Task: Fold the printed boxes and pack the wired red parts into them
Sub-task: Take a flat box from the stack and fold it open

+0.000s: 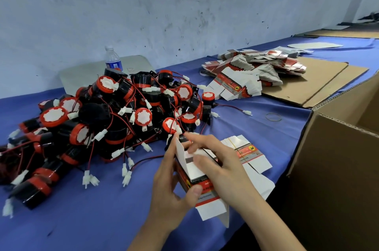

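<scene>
Left hand (174,185) is clamped on the small red-and-white printed cardboard box (205,190): thumb on the printed side, fingers behind. It holds the box off the blue tablecloth (102,220), probably so the ends stay reachable.

Right hand (219,162) lies over the box's top at the raised white flap. Fingers are blurred, so I cannot tell pinch from press. Judging by the pose, this is the flap-closing step. Something black shows at the far end of the box; can't confirm it's a part.

The heap of black-and-red round parts with red wires and white plugs (114,111) sits just beyond the hands, within easy reach. Its wires are tangled, so expect snags when pulling 1 out.

The rubber-banded stack of flat printed box blanks (251,151) is just beside the right hand, likely the next feed. The larger loose heap of flat blanks (256,66) is well apart, at the back.

The open brown corrugated carton (338,158) stands at the right edge, presumably for finished boxes.
</scene>
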The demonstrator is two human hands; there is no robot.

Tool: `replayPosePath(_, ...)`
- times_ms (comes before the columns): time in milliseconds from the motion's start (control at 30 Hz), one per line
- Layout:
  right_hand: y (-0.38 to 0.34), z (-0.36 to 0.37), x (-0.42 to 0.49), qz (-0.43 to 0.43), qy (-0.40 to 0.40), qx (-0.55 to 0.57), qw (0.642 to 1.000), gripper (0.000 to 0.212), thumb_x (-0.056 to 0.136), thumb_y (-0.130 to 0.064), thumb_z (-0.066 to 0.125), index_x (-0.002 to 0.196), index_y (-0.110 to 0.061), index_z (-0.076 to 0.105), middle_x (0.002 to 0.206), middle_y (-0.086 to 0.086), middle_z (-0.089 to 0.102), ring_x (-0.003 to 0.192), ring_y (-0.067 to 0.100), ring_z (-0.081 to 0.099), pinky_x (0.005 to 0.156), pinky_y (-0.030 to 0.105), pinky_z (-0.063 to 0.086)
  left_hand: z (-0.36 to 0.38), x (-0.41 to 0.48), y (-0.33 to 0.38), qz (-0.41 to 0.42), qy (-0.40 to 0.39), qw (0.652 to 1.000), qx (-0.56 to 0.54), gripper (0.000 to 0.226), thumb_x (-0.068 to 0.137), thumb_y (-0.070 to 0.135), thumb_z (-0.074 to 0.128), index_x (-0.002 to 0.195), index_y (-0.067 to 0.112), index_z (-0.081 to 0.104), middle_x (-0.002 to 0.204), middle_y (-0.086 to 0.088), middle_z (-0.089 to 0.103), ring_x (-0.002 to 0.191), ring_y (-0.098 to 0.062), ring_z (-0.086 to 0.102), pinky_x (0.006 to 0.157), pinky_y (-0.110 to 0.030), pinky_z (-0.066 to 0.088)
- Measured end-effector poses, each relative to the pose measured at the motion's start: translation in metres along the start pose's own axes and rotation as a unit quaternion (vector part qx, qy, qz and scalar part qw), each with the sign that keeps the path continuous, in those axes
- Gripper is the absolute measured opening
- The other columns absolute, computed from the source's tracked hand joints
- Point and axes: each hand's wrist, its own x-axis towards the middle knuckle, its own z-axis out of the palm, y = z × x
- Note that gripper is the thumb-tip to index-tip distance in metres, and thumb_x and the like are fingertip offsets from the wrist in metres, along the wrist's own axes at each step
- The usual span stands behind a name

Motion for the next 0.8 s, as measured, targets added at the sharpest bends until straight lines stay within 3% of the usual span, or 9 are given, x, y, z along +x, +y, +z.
replayPosePath(67, 0.0, -0.002, 0.001, 0.002, 0.009, -0.009, 1.0, 0.037, 0.081, -0.015, 0.049, 0.112, -0.022, 0.067, 0.088, -0.016, 0.065, 0.091, 0.002, 0.061, 0.076, 0.011, 0.044, 0.0, 0.0, -0.002, 0.009, -0.002, 1.0, 0.011, 0.085, 0.075, 0.04, 0.064, 0.148, 0.049, 0.022, 0.142, 0.009, 0.05, 0.127, -0.02, 0.053, 0.09, -0.023, 0.05)
replayPosePath(167, 0.0, -0.001, 0.0, 0.001, 0.024, -0.016, 1.0, 0.032, 0.082, -0.016, 0.049, 0.107, -0.024, 0.068, 0.082, -0.007, 0.067, 0.087, 0.003, 0.063, 0.074, 0.011, 0.045, 0.004, -0.002, -0.003, 0.04, 0.013, 0.999, 0.019, 0.085, 0.08, 0.039, 0.062, 0.149, 0.048, 0.013, 0.149, 0.01, 0.04, 0.129, -0.025, 0.051, 0.092, -0.037, 0.052)
replayPosePath(267, 0.0, 0.001, 0.0, -0.008, 0.036, -0.015, 0.999, 0.029, 0.086, -0.014, 0.052, 0.107, -0.03, 0.063, 0.079, -0.006, 0.067, 0.082, 0.007, 0.064, 0.072, 0.017, 0.048, 0.004, -0.002, -0.002, 0.126, 0.016, 0.989, 0.074, 0.057, 0.093, 0.052, 0.052, 0.146, 0.039, 0.034, 0.152, 0.001, 0.036, 0.136, -0.029, 0.041, 0.098, -0.047, 0.048)
replayPosePath(367, 0.002, 0.006, -0.003, 0.003, 0.064, 0.03, 0.997, 0.031, 0.085, -0.019, 0.043, 0.104, -0.04, 0.055, 0.082, -0.006, 0.066, 0.077, 0.009, 0.063, 0.066, 0.021, 0.049, 0.003, 0.0, 0.001, 0.132, 0.03, 0.985, 0.11, 0.042, 0.094, 0.057, 0.045, 0.131, 0.038, 0.052, 0.147, 0.004, 0.043, 0.13, -0.026, 0.048, 0.092, -0.042, 0.051)
replayPosePath(433, 0.005, 0.01, -0.006, 0.008, 0.103, 0.064, 0.993, 0.028, 0.085, -0.021, 0.04, 0.101, -0.04, 0.053, 0.086, -0.007, 0.063, 0.085, 0.011, 0.063, 0.072, 0.024, 0.05, 0.003, 0.0, 0.004, 0.126, 0.042, 0.984, 0.116, 0.037, 0.094, 0.06, 0.043, 0.119, 0.036, 0.057, 0.139, 0.009, 0.05, 0.122, -0.022, 0.055, 0.087, -0.035, 0.052)
replayPosePath(567, 0.006, 0.015, -0.008, 0.005, 0.157, 0.087, 0.984, 0.019, 0.089, -0.036, 0.038, 0.098, -0.042, 0.054, 0.095, -0.014, 0.06, 0.098, 0.006, 0.06, 0.075, 0.01, 0.042, 0.002, 0.001, 0.01, 0.118, 0.051, 0.986, 0.11, 0.04, 0.092, 0.062, 0.042, 0.104, 0.028, 0.059, 0.119, 0.008, 0.058, 0.105, -0.019, 0.061, 0.074, -0.031, 0.052)
replayPosePath(700, 0.007, 0.017, -0.009, 0.0, 0.161, 0.095, 0.982, 0.028, 0.083, -0.053, 0.038, 0.101, -0.041, 0.056, 0.104, -0.015, 0.062, 0.105, 0.006, 0.061, 0.076, 0.007, 0.042, 0.001, 0.002, 0.013, 0.135, 0.048, 0.98, 0.139, 0.044, 0.093, 0.062, 0.039, 0.098, 0.023, 0.057, 0.11, 0.007, 0.055, 0.099, -0.012, 0.059, 0.072, -0.022, 0.05)
replayPosePath(800, 0.007, 0.017, -0.009, -0.005, 0.161, 0.103, 0.982, 0.031, 0.082, -0.056, 0.038, 0.102, -0.04, 0.056, 0.104, -0.014, 0.063, 0.103, 0.007, 0.062, 0.074, 0.008, 0.043, 0.0, 0.003, 0.013, 0.141, 0.042, 0.978, 0.149, 0.045, 0.094, 0.063, 0.037, 0.096, 0.022, 0.055, 0.108, 0.006, 0.053, 0.095, -0.01, 0.058, 0.068, -0.02, 0.049)
